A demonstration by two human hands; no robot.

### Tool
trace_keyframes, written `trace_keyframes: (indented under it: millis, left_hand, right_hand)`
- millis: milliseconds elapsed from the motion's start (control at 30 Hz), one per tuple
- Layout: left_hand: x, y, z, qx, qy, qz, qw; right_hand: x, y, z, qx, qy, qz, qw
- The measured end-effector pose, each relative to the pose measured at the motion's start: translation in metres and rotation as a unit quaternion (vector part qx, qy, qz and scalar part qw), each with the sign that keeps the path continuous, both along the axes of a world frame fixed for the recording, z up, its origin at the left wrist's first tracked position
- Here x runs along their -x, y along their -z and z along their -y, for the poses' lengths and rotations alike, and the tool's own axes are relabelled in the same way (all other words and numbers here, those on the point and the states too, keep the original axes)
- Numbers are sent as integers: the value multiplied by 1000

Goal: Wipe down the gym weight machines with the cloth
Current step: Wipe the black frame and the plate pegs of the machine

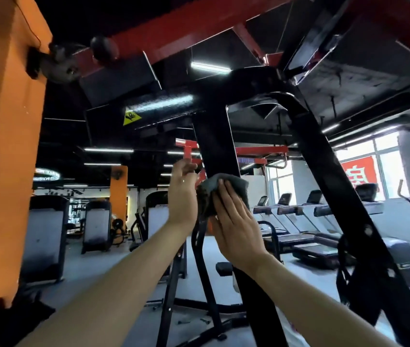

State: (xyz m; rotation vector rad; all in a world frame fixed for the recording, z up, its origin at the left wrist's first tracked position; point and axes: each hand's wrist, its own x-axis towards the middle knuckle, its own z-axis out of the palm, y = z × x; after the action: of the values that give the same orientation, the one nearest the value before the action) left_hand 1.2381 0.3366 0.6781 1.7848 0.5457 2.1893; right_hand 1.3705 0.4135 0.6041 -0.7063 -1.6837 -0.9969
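Note:
A dark grey cloth [226, 186] is wrapped round the black upright post [215, 144] of a weight machine, at about head height. My right hand [236, 221] presses flat on the cloth from the right with straight fingers. My left hand [182, 196] is raised on the post's left side, palm turned toward the cloth and touching its left edge, fingers loosely bent at the tips. A second black slanted post [336, 186] of the same frame runs down to the right.
An orange pillar [3, 146] stands close on the left. Black and red overhead beams [174, 28] hang above. Other weight machines [46, 236] stand at the back left, a row of treadmills [311, 216] by the windows on the right.

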Motion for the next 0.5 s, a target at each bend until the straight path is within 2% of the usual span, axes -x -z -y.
trace_keyframes:
  millis: [133, 300, 400, 500]
  left_hand:
    - [4, -16, 10, 29, 71, -63, 995]
    - [10, -31, 3, 31, 141, -30, 989]
    - [15, -36, 2, 41, 168, -8, 985]
    - [15, -40, -3, 57, 175, -1, 983]
  right_hand:
    - [6, -42, 17, -25, -11, -3, 1000]
    - [33, -134, 47, -95, -53, -61, 992]
    - [28, -131, 37, -108, -36, -62, 992]
    - [12, -82, 11, -96, -14, -55, 994]
